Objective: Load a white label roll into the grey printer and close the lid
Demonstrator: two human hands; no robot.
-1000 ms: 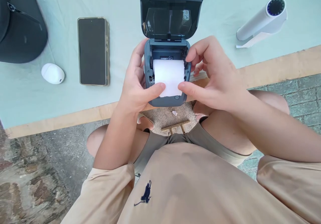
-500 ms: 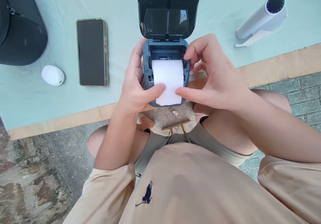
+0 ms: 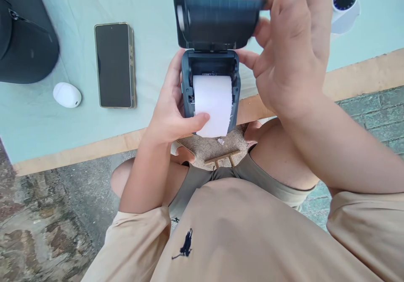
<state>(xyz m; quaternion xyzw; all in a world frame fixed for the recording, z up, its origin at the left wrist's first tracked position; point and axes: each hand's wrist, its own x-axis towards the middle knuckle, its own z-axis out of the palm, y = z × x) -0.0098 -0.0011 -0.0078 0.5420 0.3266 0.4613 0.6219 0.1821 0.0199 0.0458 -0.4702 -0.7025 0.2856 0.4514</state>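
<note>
A small dark label printer [image 3: 187, 78] is held over the table's near edge, its hinged lid [image 3: 217, 23] raised and blurred by motion. White paper [image 3: 213, 94] lies in its bay, and the torn end reaches the printer's front rim. My left hand [image 3: 172, 109] is closed around the printer's left side, with the thumb pressing on the paper. Up at the lid's right corner, my right hand [image 3: 284, 50] grips the lid, fingers curled at its edge. One of its digits touches near the hinge at the printer's right side.
A smartphone [image 3: 115, 65] lies face up on the pale green tablecloth [image 3: 151, 21], left of the printer. Beside it sit a white rounded case [image 3: 67, 95] and a black zippered bag [image 3: 28, 38]. A white cylinder [image 3: 345, 10] stands at the right, partly behind my right arm.
My right hand has left the paper and moved up to the lid's right corner. The lid has tilted partway down toward the printer. My left hand stays on the printer.
</note>
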